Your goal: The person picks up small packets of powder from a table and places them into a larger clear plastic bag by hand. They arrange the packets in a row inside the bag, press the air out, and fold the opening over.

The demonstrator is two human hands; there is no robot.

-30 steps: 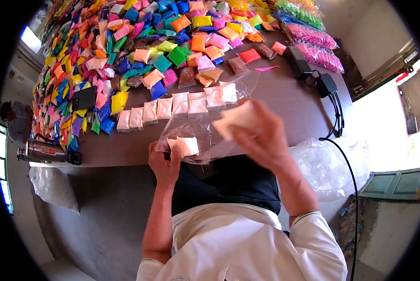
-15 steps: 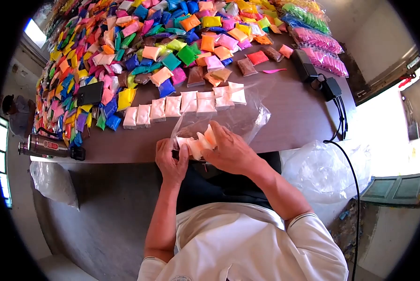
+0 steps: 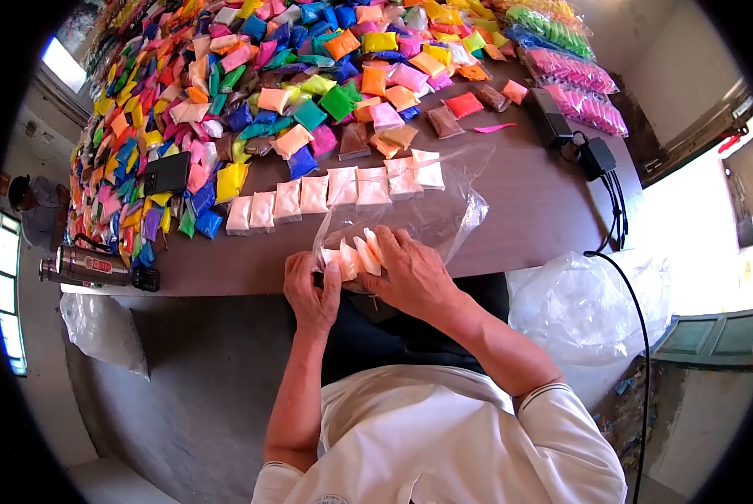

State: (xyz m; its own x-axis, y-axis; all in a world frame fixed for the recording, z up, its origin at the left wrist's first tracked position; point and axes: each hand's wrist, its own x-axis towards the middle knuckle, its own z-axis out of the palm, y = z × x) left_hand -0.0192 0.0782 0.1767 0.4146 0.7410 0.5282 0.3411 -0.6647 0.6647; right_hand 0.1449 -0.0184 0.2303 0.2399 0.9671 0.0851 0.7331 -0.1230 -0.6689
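At the table's near edge, a small stack of pale peach packets [image 3: 349,259] stands on edge between my two hands. My left hand [image 3: 311,292] closes on the stack's left end, thumb against the nearest packet. From the right, my right hand [image 3: 413,270] grips the other end, fingers over the top and thumb below. A clear plastic bag [image 3: 454,220] spreads around and behind the packets, its film reaching past my right hand. Just beyond lies a row of similar pale packets [image 3: 343,186], and the bag's film overlaps its right part.
A big heap of coloured packets [image 3: 225,92] covers the table's far side. Bagged pink packs [image 3: 574,76], a black adapter [image 3: 596,158] with cables and a pink strip [image 3: 495,128] lie right. A black phone [image 3: 167,173] and steel flask [image 3: 95,264] are left.
The packets between my hands sit slightly more upright and evenly lined up. Both hands keep their hold, and the whole view has shifted a little.
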